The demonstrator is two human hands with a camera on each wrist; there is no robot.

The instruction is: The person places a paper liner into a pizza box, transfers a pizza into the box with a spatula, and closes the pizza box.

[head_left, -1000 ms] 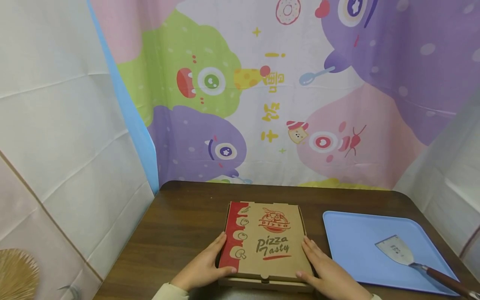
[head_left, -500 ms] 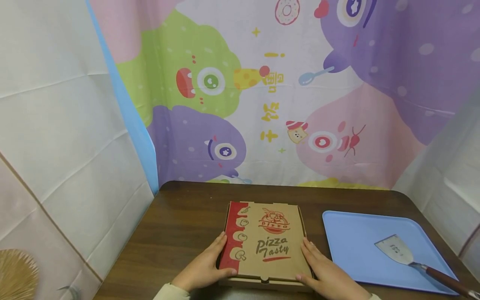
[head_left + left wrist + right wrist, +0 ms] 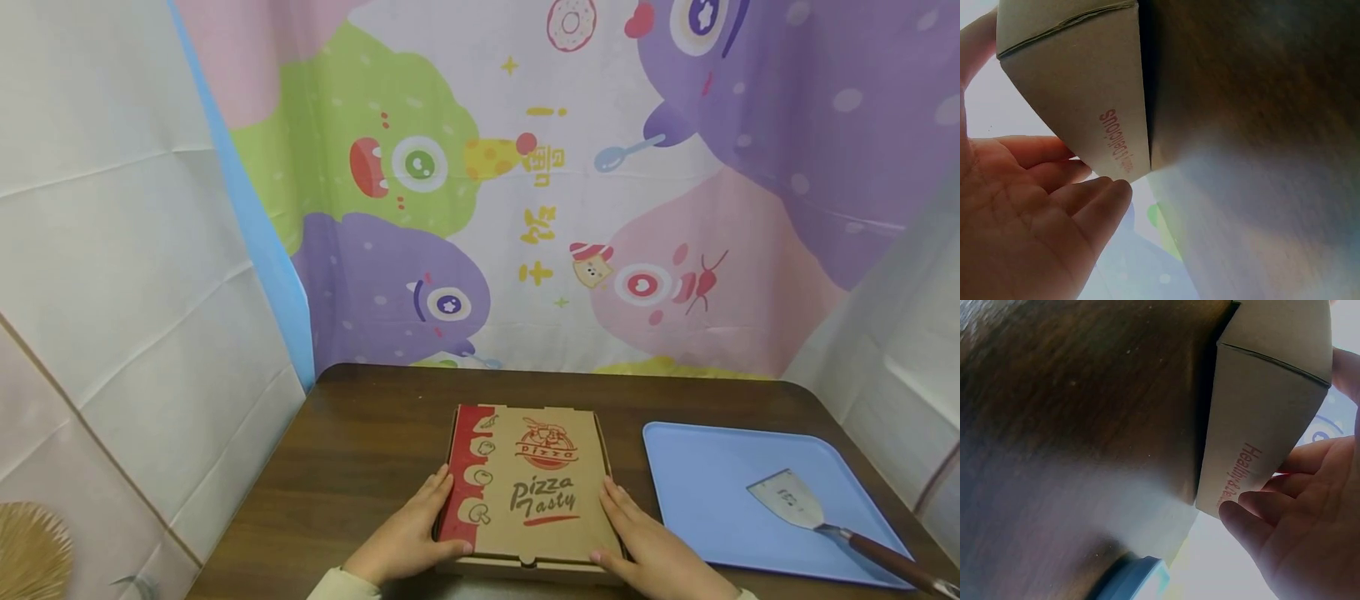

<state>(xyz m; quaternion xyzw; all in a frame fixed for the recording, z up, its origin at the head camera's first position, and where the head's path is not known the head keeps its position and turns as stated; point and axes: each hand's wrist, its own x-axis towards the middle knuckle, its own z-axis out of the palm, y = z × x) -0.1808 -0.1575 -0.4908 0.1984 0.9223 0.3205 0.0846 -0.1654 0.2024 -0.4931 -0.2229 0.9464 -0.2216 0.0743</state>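
Observation:
A closed cardboard pizza box (image 3: 555,533) with a red strip lies flat on the dark wooden table (image 3: 352,450). Along its left side rests my left hand (image 3: 405,533), fingers nearly straight, thumb on the lid's front corner. My right hand (image 3: 660,546) mirrors it on the right side, its thumb also at the front corner. In the left wrist view, fingertips (image 3: 1119,190) touch the box's printed side wall (image 3: 1094,94). The right wrist view has the fingertips (image 3: 1232,512) against the opposite wall (image 3: 1257,406). Whatever is inside the box is hidden.
Right of the box is a blue tray (image 3: 705,492), with a wood-handled metal spatula (image 3: 787,500) lying on it, handle over the near right edge. A cartoon-print cloth (image 3: 525,183) hangs behind the table. A straw-coloured round object (image 3: 33,550) shows at lower left.
Both hands stay in place on the pizza box, which has not moved on the table. Only the head view has shifted very slightly.

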